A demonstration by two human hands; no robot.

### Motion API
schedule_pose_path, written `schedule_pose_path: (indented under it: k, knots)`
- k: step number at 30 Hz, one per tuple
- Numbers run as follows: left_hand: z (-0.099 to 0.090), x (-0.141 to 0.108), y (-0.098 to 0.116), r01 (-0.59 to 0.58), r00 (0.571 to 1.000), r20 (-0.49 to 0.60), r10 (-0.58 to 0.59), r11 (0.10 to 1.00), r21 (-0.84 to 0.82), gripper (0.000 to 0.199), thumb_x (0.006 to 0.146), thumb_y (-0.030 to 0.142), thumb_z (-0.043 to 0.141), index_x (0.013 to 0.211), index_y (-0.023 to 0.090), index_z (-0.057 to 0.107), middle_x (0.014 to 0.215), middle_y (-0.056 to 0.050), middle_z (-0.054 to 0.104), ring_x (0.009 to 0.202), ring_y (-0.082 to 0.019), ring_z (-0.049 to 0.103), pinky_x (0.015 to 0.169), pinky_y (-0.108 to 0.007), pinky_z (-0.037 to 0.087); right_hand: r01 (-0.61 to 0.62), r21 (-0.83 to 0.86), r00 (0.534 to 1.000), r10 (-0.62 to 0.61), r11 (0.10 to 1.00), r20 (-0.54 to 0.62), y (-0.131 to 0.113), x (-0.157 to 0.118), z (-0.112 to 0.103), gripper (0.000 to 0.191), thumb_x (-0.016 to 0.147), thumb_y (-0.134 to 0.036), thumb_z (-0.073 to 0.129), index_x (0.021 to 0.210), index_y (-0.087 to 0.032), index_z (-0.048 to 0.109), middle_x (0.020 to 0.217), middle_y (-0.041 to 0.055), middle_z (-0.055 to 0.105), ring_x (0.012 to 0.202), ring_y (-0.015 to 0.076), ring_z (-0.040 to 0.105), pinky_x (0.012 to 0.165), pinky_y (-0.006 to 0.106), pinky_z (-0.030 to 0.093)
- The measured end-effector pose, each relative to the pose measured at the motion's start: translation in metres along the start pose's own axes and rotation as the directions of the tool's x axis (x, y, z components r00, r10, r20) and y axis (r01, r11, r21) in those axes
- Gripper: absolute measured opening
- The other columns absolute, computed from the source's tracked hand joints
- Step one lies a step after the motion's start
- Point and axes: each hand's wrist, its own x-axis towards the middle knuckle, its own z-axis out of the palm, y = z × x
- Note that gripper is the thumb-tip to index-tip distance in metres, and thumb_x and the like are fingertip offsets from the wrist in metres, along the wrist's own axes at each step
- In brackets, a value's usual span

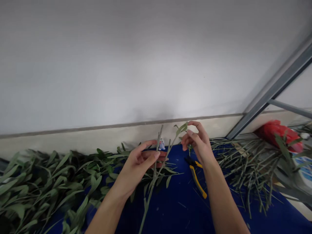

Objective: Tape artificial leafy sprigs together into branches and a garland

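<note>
A forked, mostly bare branch [151, 188] stands tilted in front of me, its lower end running out of the bottom of the view. My left hand [143, 159] is closed round one prong of the fork, thumb and fingers pinching it. At the tip of the other prong hang a few green leaves [181, 128]. My right hand [197, 139] pinches those leaves between thumb and forefinger. Below and between the hands lie yellow-handled pliers or cutters [198, 182], partly behind my right wrist.
A heap of leafy cuttings [48, 191] covers the left side of the blue surface [180, 208]. Stripped stems [246, 165] are piled at the right, near a red plastic bag [280, 133]. A metal frame [265, 102] leans up the right; a white wall [136, 65] closes the back.
</note>
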Motion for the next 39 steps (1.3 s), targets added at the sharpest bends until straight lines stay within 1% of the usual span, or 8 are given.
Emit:
schedule_pose_path:
  k: [5, 8, 13, 18, 24, 27, 33, 39]
  knots:
    - [0.002, -0.003, 0.002, -0.053, 0.998, -0.033, 0.057, 0.992, 0.115, 0.039, 0.084, 0.039, 0.082, 0.117, 0.022, 0.071, 0.096, -0.011, 0.081, 0.093, -0.027, 0.077, 0.08, -0.032, 0.062, 0.074, -0.036, 0.97, -0.08, 0.997, -0.23, -0.009, -0.005, 0.02, 0.039, 0.093, -0.038, 0.068, 0.125, -0.028, 0.048, 0.067, -0.0019, 0.071, 0.049, 0.0169, 0.067, 0.047, 0.03, 0.051]
    - [0.006, -0.005, 0.003, -0.081, 0.996, -0.029, 0.087, 0.985, 0.155, 0.036, 0.084, 0.037, 0.082, 0.114, 0.023, 0.071, 0.096, -0.009, 0.081, 0.093, -0.026, 0.077, 0.081, -0.032, 0.062, 0.09, -0.14, 0.964, -0.121, 0.986, -0.235, -0.015, -0.01, 0.029, 0.049, 0.09, -0.038, 0.074, 0.13, -0.027, 0.048, 0.07, 0.0001, 0.072, 0.054, 0.0198, 0.07, 0.051, 0.033, 0.055]
    - [0.004, -0.005, 0.001, -0.118, 0.993, 0.033, 0.113, 0.96, 0.256, 0.031, 0.086, 0.035, 0.08, 0.114, 0.026, 0.071, 0.106, -0.007, 0.079, 0.099, -0.023, 0.075, 0.085, -0.029, 0.062, -0.024, -0.322, 0.946, -0.082, 0.946, -0.313, -0.024, -0.013, 0.036, 0.074, 0.078, -0.036, 0.085, 0.139, -0.027, 0.045, 0.069, 0.0009, 0.074, 0.063, 0.0252, 0.074, 0.066, 0.041, 0.062]
    - [-0.003, -0.002, -0.004, -0.197, 0.98, 0.074, 0.182, 0.907, 0.372, 0.029, 0.09, 0.037, 0.075, 0.117, 0.028, 0.07, 0.108, -0.004, 0.078, 0.099, -0.02, 0.074, 0.082, -0.025, 0.062, -0.029, -0.105, 0.978, 0.006, 0.994, -0.208, -0.025, -0.01, 0.03, 0.079, 0.08, -0.028, 0.082, 0.146, -0.025, 0.04, 0.077, 0.0033, 0.077, 0.072, 0.0261, 0.076, 0.072, 0.041, 0.063]
    - [-0.002, -0.006, -0.001, -0.19, 0.98, 0.04, 0.192, 0.872, 0.452, 0.031, 0.09, 0.037, 0.075, 0.119, 0.029, 0.068, 0.112, -0.005, 0.078, 0.109, -0.023, 0.072, 0.083, -0.026, 0.061, -0.132, 0.136, 0.984, 0.147, 0.982, -0.1, -0.02, -0.009, 0.021, 0.079, 0.075, -0.022, 0.084, 0.143, -0.03, 0.044, 0.096, 0.0057, 0.08, 0.079, 0.0203, 0.072, 0.07, 0.034, 0.057]
    - [-0.004, -0.008, 0.001, -0.195, 0.979, 0.024, 0.202, 0.898, 0.393, 0.032, 0.089, 0.038, 0.077, 0.119, 0.029, 0.067, 0.111, -0.005, 0.078, 0.106, -0.023, 0.073, 0.085, -0.028, 0.062, -0.154, 0.153, 0.983, 0.167, 0.976, -0.08, -0.017, -0.008, 0.02, 0.075, 0.075, -0.023, 0.084, 0.14, -0.031, 0.048, 0.098, 0.0057, 0.08, 0.072, 0.0173, 0.068, 0.064, 0.031, 0.053]
    - [-0.007, -0.008, 0.004, -0.126, 0.992, 0.029, 0.123, 0.984, 0.128, 0.031, 0.09, 0.033, 0.077, 0.117, 0.024, 0.066, 0.109, -0.008, 0.077, 0.102, -0.023, 0.072, 0.088, -0.033, 0.064, -0.06, 0.066, 0.939, 0.078, 0.996, -0.336, -0.008, -0.002, 0.018, 0.039, 0.076, -0.031, 0.083, 0.11, -0.024, 0.066, 0.083, 0.0051, 0.077, 0.061, 0.0133, 0.06, 0.056, 0.027, 0.046]
    - [-0.015, -0.005, 0.009, -0.052, 0.998, 0.036, 0.054, 0.996, -0.067, 0.028, 0.087, 0.024, 0.079, 0.113, 0.025, 0.069, 0.102, -0.005, 0.068, 0.102, -0.024, 0.069, 0.087, -0.04, 0.066, 0.032, 0.02, 0.911, -0.021, 0.999, -0.412, -0.011, -0.001, 0.01, 0.021, 0.076, -0.028, 0.082, 0.093, -0.022, 0.071, 0.073, 0.0024, 0.073, 0.056, 0.0113, 0.056, 0.054, 0.027, 0.044]
